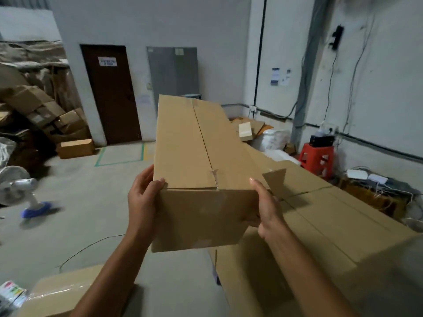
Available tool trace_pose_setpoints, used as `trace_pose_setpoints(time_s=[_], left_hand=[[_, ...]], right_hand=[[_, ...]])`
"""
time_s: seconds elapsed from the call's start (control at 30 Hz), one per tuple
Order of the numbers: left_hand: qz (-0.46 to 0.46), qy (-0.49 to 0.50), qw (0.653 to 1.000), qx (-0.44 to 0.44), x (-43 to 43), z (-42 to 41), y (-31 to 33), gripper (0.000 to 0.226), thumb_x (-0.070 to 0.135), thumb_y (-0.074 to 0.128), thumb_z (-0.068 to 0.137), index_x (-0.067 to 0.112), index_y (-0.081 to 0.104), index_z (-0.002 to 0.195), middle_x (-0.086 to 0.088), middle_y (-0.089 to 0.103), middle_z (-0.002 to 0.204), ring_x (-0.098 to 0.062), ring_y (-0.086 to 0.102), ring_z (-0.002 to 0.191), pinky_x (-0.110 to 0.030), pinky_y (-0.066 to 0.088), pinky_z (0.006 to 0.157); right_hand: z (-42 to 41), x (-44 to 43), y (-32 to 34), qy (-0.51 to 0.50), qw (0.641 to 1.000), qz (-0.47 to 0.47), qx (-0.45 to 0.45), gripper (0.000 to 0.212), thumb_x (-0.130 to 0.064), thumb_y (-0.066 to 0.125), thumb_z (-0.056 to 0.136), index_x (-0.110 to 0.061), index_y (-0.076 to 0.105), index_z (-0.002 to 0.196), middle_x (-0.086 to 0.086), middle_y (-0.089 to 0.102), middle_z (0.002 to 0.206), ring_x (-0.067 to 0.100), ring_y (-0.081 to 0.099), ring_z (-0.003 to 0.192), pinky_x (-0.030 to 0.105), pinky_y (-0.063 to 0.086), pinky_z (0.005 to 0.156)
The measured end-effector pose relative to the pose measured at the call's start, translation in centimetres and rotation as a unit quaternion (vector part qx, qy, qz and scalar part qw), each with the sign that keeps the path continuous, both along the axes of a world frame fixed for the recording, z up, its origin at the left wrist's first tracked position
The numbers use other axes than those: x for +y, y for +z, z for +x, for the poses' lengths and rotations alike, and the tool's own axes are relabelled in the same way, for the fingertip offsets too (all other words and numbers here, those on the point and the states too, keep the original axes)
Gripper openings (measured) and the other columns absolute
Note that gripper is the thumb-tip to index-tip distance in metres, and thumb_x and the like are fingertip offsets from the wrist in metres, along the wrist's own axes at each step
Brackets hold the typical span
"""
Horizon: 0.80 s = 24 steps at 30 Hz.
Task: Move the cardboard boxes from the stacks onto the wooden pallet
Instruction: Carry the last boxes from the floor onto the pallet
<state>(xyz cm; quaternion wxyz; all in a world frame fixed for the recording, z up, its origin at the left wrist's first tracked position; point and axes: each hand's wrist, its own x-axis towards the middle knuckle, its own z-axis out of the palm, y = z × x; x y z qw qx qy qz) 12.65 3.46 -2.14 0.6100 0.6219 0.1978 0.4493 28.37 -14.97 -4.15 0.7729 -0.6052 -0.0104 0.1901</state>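
Note:
A long brown cardboard box is held up in front of me, its near end facing me and its length pointing away. My left hand grips the near left corner, thumb on the top face. My right hand grips the near right edge, thumb up along the side. Below and to the right lies a stack of large cardboard boxes, one with a small flap standing up. No wooden pallet shows in this view.
A taped box sits at the bottom left. A heap of boxes fills the far left, with a fan in front of it. A brown door, a red stool and cables lie along the walls. Bare concrete floor lies to my left.

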Motion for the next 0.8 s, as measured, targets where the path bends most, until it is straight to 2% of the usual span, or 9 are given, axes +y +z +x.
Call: trace_pose_setpoints(time_s=[0.13,0.23,0.3,0.4,0.5,0.6,0.67,0.73,0.8], left_hand=[[-0.007,-0.045,0.998,-0.033,-9.7,6.2,1.3,0.050,0.031,0.059,0.076,0.025,0.063,0.126,0.009,0.069,0.115,-0.012,0.063,0.108,-0.033,0.049,0.090],[-0.031,-0.088,0.994,-0.049,-15.9,11.1,1.5,0.051,0.027,0.059,0.075,0.021,0.064,0.125,0.000,0.069,0.118,-0.021,0.063,0.112,-0.036,0.049,0.091],[-0.054,-0.111,0.991,-0.060,-19.1,14.0,1.5,0.047,0.024,0.058,0.075,0.021,0.065,0.122,-0.006,0.069,0.121,-0.027,0.062,0.115,-0.037,0.050,0.089],[-0.085,-0.139,0.985,-0.057,-23.1,18.4,1.3,0.046,0.023,0.057,0.073,0.023,0.064,0.119,-0.007,0.067,0.122,-0.029,0.061,0.117,-0.039,0.051,0.089],[-0.083,-0.156,0.983,-0.054,-25.4,23.4,0.8,0.055,0.019,0.056,0.073,0.019,0.060,0.128,-0.007,0.067,0.126,-0.033,0.058,0.122,-0.048,0.047,0.099],[-0.072,-0.184,0.979,-0.053,-27.2,29.0,0.1,0.063,0.007,0.047,0.089,0.030,0.046,0.147,0.006,0.054,0.145,-0.022,0.053,0.129,-0.042,0.043,0.108],[-0.067,-0.182,0.980,-0.038,-27.9,33.4,-0.5,0.066,0.003,0.040,0.095,0.039,0.042,0.150,0.014,0.045,0.147,-0.015,0.044,0.135,-0.039,0.037,0.113],[-0.055,-0.183,0.981,-0.030,-28.2,38.1,-1.1,0.064,0.005,0.038,0.096,0.039,0.042,0.150,0.015,0.044,0.146,-0.013,0.043,0.135,-0.041,0.035,0.116],[-0.044,-0.186,0.981,-0.026,-28.1,42.5,-1.7,0.060,0.008,0.040,0.098,0.033,0.040,0.152,0.011,0.041,0.154,-0.012,0.041,0.136,-0.036,0.039,0.111]], right_hand=[[4.0,-11.1,2.2,-0.050,0.998,-0.008,-0.021,0.044,-0.051,0.071,0.086,-0.021,0.062,0.117,0.000,0.066,0.101,0.017,0.059,0.090,0.050,0.054,0.090],[7.3,-18.2,3.4,-0.086,0.996,-0.015,-0.035,0.033,-0.049,0.070,0.088,-0.020,0.064,0.102,0.003,0.066,0.098,0.018,0.060,0.087,0.040,0.051,0.070],[9.4,-21.9,3.9,-0.104,0.994,-0.010,-0.045,0.028,-0.047,0.071,0.088,-0.022,0.062,0.096,0.004,0.067,0.099,0.018,0.060,0.088,0.036,0.046,0.065],[12.9,-26.3,4.3,-0.122,0.990,-0.023,-0.068,0.025,-0.045,0.072,0.088,-0.023,0.061,0.092,0.004,0.067,0.098,0.017,0.060,0.087,0.036,0.047,0.069],[17.2,-29.3,4.1,-0.133,0.987,-0.032,-0.080,0.027,-0.046,0.071,0.088,-0.022,0.062,0.097,0.006,0.069,0.097,0.019,0.064,0.088,0.040,0.053,0.076],[22.4,-31.1,3.6,-0.147,0.984,-0.036,-0.097,0.037,-0.046,0.072,0.087,-0.018,0.063,0.109,0.007,0.070,0.097,0.021,0.066,0.088,0.043,0.055,0.083],[26.6,-31.9,3.3,-0.149,0.982,-0.040,-0.107,0.034,-0.045,0.072,0.087,-0.020,0.062,0.109,0.005,0.069,0.096,0.021,0.067,0.089,0.042,0.056,0.082],[31.1,-32.3,3.0,-0.143,0.982,-0.044,-0.114,0.029,-0.044,0.072,0.088,-0.021,0.063,0.103,0.004,0.069,0.092,0.023,0.067,0.090,0.042,0.055,0.082],[35.1,-32.4,3.0,-0.142,0.981,-0.048,-0.120,0.025,-0.043,0.072,0.088,-0.023,0.062,0.099,0.003,0.069,0.091,0.024,0.067,0.092,0.046,0.056,0.087]])
